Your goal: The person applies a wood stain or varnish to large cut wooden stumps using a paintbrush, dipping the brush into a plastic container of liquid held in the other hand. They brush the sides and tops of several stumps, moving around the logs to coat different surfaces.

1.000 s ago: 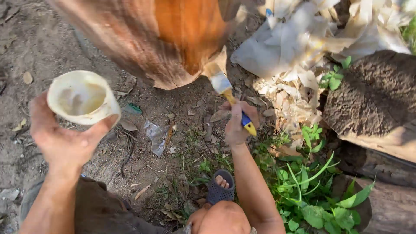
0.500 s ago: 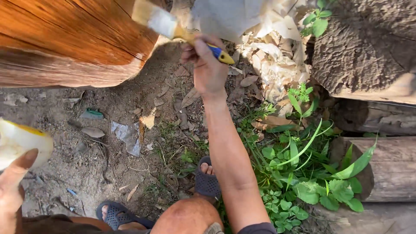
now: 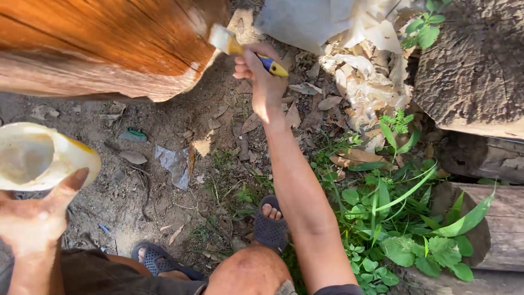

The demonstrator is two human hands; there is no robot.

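Your right hand point(image 3: 266, 82), fingers clamped on the paintbrush point(image 3: 245, 50), has slid along the log point(image 3: 103, 43); your left hand point(image 3: 33, 221) brings the cup point(image 3: 38, 155) back up, gripped.

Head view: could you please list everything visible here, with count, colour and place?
Log: one, orange-brown, wet-looking, top left.
Brush: one, yellow and blue handle, pale bristles against the log's end, in the right hand.
Cup: one, off-white, left edge, in the left hand.
Wood shavings: a pile, cream, top centre-right.
Stump: one, dark brown, top right.
Timbers: two or so, grey-brown, right edge.
Plants: a patch, green, lower right.
Ground: bare soil with litter, grey-brown.
Sandals: two, dark blue, bottom centre.
Left hand: grips the cup.
Right hand: grips the brush.
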